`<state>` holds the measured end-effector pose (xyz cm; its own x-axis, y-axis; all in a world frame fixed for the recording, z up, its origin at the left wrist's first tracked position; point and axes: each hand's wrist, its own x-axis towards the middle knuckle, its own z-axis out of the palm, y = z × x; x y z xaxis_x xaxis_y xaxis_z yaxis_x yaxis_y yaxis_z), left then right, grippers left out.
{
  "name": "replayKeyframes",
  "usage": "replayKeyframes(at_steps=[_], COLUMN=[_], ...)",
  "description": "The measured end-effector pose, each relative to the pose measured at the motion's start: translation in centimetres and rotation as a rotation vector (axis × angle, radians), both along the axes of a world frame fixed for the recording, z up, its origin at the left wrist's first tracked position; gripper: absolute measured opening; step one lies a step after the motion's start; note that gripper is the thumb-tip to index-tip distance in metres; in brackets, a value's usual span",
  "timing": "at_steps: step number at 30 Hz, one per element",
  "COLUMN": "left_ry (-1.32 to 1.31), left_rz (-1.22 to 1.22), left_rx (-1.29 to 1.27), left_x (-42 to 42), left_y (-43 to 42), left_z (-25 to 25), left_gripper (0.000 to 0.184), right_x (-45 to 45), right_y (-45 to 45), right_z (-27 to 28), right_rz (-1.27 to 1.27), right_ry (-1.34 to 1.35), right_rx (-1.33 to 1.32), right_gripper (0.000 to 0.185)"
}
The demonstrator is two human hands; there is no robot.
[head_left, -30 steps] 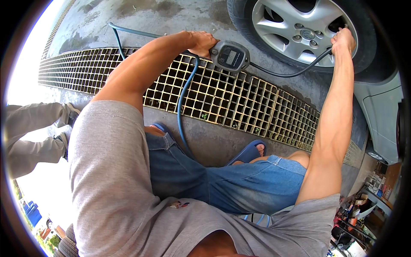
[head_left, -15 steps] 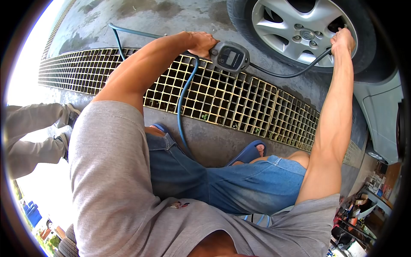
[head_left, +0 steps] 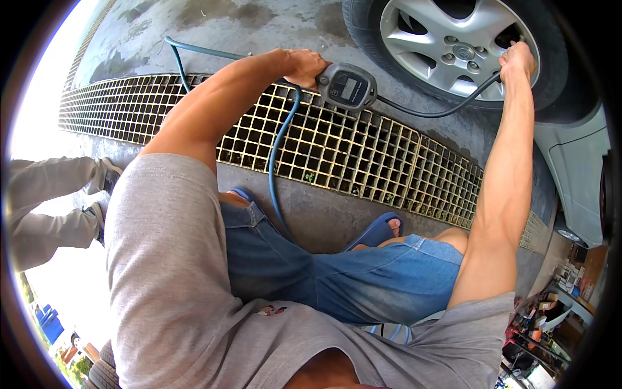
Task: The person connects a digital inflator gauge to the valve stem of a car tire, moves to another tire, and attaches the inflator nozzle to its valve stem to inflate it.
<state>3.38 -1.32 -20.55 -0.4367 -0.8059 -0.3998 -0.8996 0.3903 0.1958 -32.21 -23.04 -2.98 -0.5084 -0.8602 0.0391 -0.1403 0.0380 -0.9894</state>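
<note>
My left hand (head_left: 307,67) is closed around the handle end of a digital tire inflator (head_left: 348,87), whose grey body and small screen face up over the floor grate. A black hose (head_left: 434,115) curves from the inflator to the car wheel (head_left: 464,48). There my right hand (head_left: 518,62) is closed on the hose's end, against the rim near the tire (head_left: 364,32). The valve and the hose tip are hidden by my fingers. A blue air hose (head_left: 278,139) hangs from the inflator's handle side down to the floor.
A yellowish drain grate (head_left: 350,149) crosses the wet concrete floor. Another person's legs (head_left: 58,178) stand at the left. The car body (head_left: 576,155) is at the right, with a cluttered shelf (head_left: 551,318) below it. Stacked tires (head_left: 102,373) sit at lower left.
</note>
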Motion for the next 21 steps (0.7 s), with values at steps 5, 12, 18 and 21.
replayKeyframes(at_steps=[5, 12, 18, 21], left_ry=[-0.014, 0.009, 0.007, -0.005], left_rz=[0.0, -0.018, 0.02, 0.034], left_rx=[-0.001, -0.001, 0.039, 0.029], left_x=[0.0, 0.2, 0.2, 0.1], left_y=[0.1, 0.0, -0.3, -0.2], left_z=[0.0, -0.4, -0.9, -0.4], left_gripper=[0.058, 0.056, 0.059, 0.059], right_x=[0.2, 0.1, -0.1, 0.1], right_y=[0.2, 0.1, -0.1, -0.1], right_z=[0.1, 0.2, 0.0, 0.2], right_rz=[-0.006, 0.014, 0.031, 0.011], right_ry=[-0.001, -0.025, -0.017, -0.001], right_rx=[-0.005, 0.003, -0.014, -0.002], right_gripper=[0.025, 0.023, 0.025, 0.027])
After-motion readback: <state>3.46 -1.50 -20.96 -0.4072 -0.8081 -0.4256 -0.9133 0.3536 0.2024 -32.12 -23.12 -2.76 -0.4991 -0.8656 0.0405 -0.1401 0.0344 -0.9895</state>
